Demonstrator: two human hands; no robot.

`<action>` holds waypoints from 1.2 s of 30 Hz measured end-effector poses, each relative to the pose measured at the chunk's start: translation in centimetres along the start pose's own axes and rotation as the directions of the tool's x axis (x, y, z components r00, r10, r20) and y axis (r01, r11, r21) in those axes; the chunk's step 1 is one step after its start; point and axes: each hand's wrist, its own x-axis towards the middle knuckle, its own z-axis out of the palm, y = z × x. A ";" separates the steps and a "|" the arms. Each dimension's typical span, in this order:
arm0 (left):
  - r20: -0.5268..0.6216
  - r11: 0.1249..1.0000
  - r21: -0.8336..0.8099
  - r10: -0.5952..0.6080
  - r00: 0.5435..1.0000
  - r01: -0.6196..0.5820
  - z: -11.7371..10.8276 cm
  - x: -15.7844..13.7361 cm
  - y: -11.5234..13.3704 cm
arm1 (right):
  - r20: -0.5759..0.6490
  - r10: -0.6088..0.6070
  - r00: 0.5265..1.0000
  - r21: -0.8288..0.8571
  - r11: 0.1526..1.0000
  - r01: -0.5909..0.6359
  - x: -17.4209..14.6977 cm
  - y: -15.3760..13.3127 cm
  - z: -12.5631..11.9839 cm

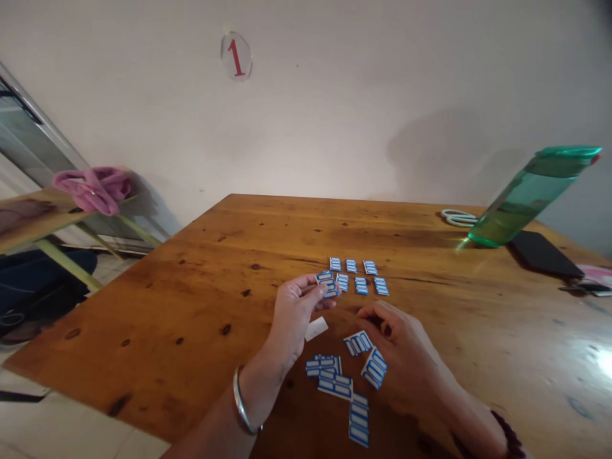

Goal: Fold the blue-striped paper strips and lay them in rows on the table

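I have the left hand with its thumb and fingers grasping one blue-and-white card, which is tilted toward me above the wooden table; the right hand is near the table with its fingers bent, and whether they pinch something I cannot tell, because the fingertips are partly hidden.

Beyond the held card, and a little to the right of the left fingers, I see two short rows, the far row of three cards and the near row of three cards; just below the left fingers, on the side toward me, lies a white slip.

Nearer to me than the right fingertips is a loose card; a second card lies just beside the right hand, and I cannot tell if they touch; between the two forearms there is an overlapping pile, with one more card at its near end.

Well apart from the right fingers, far to the right, a green bottle stands beside a black flat object.
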 end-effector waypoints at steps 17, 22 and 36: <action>0.020 1.000 -0.010 0.020 1.000 -0.020 -0.2 0.2 0.2 | 0.598 -0.022 0.801 -0.171 0.973 0.154 -2.0 -1.9 -1.9; 0.008 1.000 -0.005 0.005 1.000 -0.005 -0.1 0.2 0.2 | 0.678 -0.125 0.725 -0.175 0.930 0.324 -2.6 -2.9 -1.7; 0.013 1.000 -0.023 -0.014 1.000 0.014 0.0 0.1 0.4 | 0.632 -0.260 0.730 -0.207 0.851 0.482 -3.5 -0.3 1.6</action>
